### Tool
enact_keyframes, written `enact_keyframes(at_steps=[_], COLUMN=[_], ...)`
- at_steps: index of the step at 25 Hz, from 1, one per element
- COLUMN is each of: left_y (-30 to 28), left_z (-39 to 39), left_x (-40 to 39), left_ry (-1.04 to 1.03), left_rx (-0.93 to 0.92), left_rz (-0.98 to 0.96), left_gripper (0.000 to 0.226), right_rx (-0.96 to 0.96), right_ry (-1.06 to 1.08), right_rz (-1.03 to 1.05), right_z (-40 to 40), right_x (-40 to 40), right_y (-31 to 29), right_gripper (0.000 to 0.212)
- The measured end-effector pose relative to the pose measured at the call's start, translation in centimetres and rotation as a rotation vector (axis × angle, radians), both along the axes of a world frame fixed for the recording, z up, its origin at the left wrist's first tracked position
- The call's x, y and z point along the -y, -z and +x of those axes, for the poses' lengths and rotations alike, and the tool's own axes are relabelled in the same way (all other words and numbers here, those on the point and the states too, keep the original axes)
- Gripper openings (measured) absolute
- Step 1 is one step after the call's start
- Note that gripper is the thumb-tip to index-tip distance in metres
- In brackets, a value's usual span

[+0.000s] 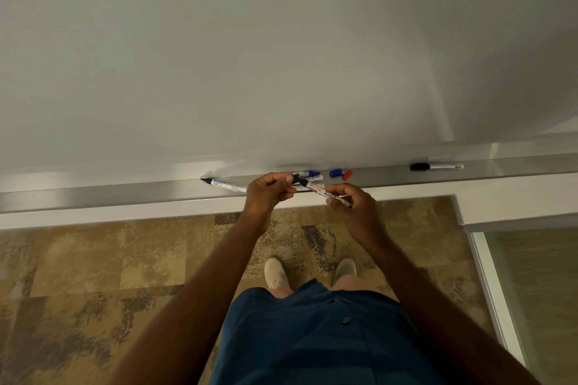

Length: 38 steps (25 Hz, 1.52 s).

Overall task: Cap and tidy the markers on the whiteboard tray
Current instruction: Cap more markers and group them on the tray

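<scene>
My right hand (348, 201) grips a white marker (322, 191) by its rear end, black tip pointing left. My left hand (269, 189) pinches a black cap (295, 178) right at that tip; whether cap and tip touch is unclear. Both hands hover just in front of the grey whiteboard tray (125, 194). On the tray lie an uncapped marker (223, 183) at the left, a blue-ended marker (305, 173) behind my hands, a loose blue cap (336, 172), a loose red cap (347, 175), and a black-capped marker (438, 166) at the right. More markers lie partly hidden behind my hands.
The whiteboard (281, 56) rises behind the tray. A white ledge (125, 216) runs under the tray. Below are patterned carpet (93, 275), my shoes (275, 272) and a glass panel frame (488, 275) at the right.
</scene>
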<state>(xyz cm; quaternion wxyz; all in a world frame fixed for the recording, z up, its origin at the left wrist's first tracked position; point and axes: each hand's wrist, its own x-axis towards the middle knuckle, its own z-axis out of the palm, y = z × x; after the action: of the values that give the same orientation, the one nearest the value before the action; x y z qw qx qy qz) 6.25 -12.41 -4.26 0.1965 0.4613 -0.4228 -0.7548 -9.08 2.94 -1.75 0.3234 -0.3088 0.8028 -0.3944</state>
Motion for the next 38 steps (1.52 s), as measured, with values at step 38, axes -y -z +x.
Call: enact_keyframes(at_steps=[38], left_y=[-0.7], left_z=[-19.5], left_x=[-12.5], left_ry=[-0.072], left_rx=[0.172], left_rz=[0.014], left_gripper=[0.014], right_rx=[-0.166], right_ry=[-0.351], right_rz=[0.126], right_z=[-20.3], right_x=[-8.9], right_y=[1.5], right_gripper=[0.023])
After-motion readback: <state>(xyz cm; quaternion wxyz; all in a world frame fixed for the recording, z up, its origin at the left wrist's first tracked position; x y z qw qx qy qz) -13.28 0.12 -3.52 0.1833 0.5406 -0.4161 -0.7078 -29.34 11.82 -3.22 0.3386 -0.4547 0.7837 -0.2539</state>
